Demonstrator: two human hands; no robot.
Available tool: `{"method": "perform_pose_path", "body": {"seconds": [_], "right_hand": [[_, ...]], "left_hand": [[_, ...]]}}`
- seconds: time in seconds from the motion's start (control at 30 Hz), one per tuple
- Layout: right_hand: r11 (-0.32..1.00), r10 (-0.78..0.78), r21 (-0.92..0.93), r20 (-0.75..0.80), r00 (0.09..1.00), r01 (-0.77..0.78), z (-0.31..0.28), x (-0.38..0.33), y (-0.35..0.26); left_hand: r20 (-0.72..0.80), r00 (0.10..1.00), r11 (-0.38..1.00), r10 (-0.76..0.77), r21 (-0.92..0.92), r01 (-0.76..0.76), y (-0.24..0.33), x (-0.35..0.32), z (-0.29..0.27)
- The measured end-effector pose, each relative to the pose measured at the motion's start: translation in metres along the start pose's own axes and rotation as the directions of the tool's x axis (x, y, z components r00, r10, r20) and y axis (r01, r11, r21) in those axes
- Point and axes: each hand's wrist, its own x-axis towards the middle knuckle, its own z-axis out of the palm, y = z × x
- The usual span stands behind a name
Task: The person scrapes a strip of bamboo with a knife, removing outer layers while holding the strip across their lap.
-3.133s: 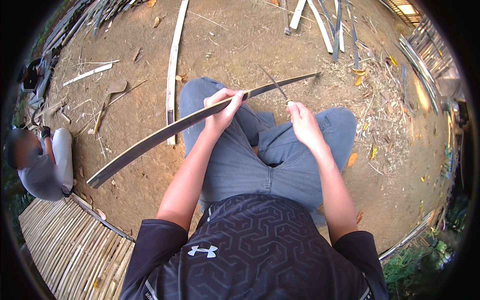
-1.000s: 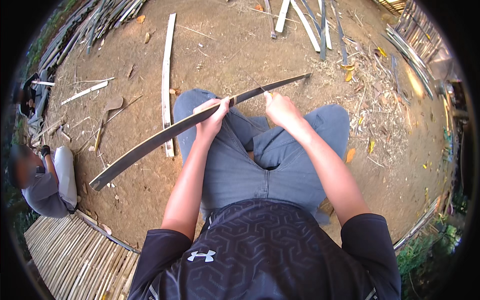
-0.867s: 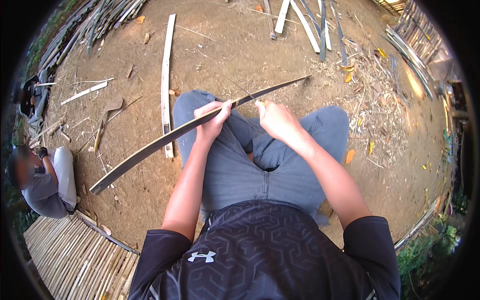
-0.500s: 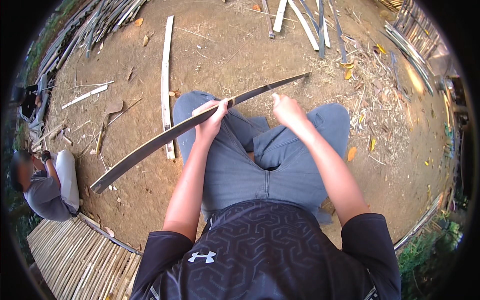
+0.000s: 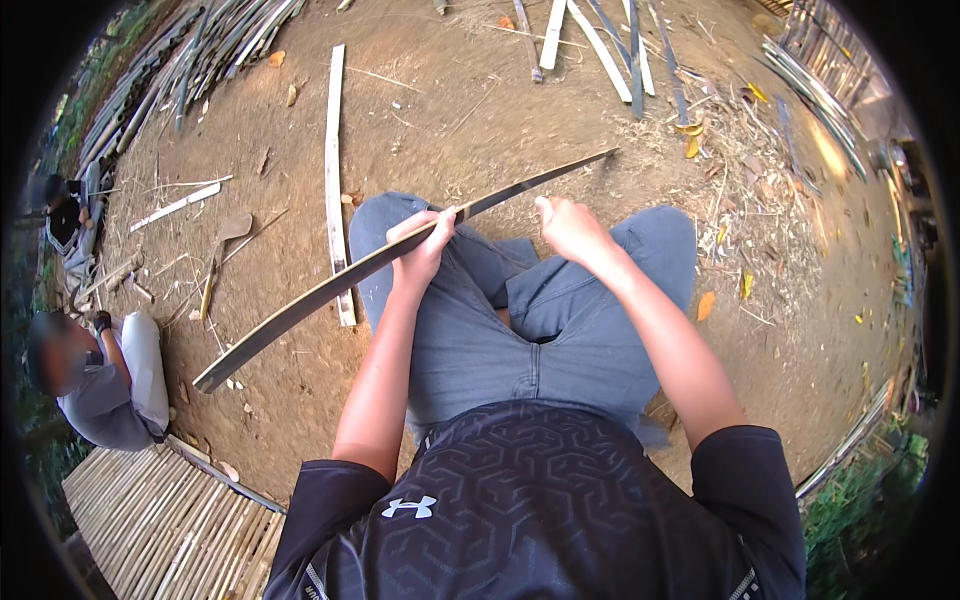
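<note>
A long split bamboo strip, dark on its face and pale along the edge, slants across my lap from lower left to upper right. My left hand is closed around it near the middle, above my left knee. My right hand is closed in a fist just below the strip's upper right part, over my right leg. What it grips is hidden by the fingers. The strip's left end hangs over the dirt, and its tapered far end points to the upper right.
A pale bamboo slat lies beyond my left knee. A broad-bladed tool rests on the ground to the left, near a seated person. Bamboo poles are piled far left; shavings litter the right.
The bamboo strip's left end has shifted slightly right. My right hand has moved a little left and down beside the strip. My left hand keeps its grip.
</note>
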Motion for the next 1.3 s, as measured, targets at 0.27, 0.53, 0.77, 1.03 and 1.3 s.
{"method": "perform_pose_path", "body": {"seconds": [0.27,0.53,0.77,1.03,1.3], "right_hand": [[0.998,-0.037,-0.048,-0.025,0.999,0.036,0.007,0.001,0.004],[0.991,-0.002,-0.13,-0.025,1.0,-0.001,0.002,0.001,0.004],[0.963,0.241,-0.072,-0.204,0.949,-0.26,-0.016,0.081,0.083],[0.99,0.096,0.134,-0.402,0.911,-0.045,0.001,0.108,0.136],[0.814,-0.109,0.579,0.08,0.991,0.043,-0.019,0.039,0.072]], "left_hand": [[-0.042,0.999,0.999,-0.009,-0.035,0.007,0.008,-0.001,0.002],[-0.039,0.999,0.999,0.035,-0.01,-0.035,0.0,-0.002,0.002],[-0.01,0.998,0.998,0.061,-0.025,-0.061,0.007,-0.002,0.004],[-0.025,0.995,0.985,-0.096,-0.146,0.092,0.014,0.008,0.016],[0.007,0.979,0.961,-0.202,-0.193,0.2,0.01,0.004,0.007]]}}
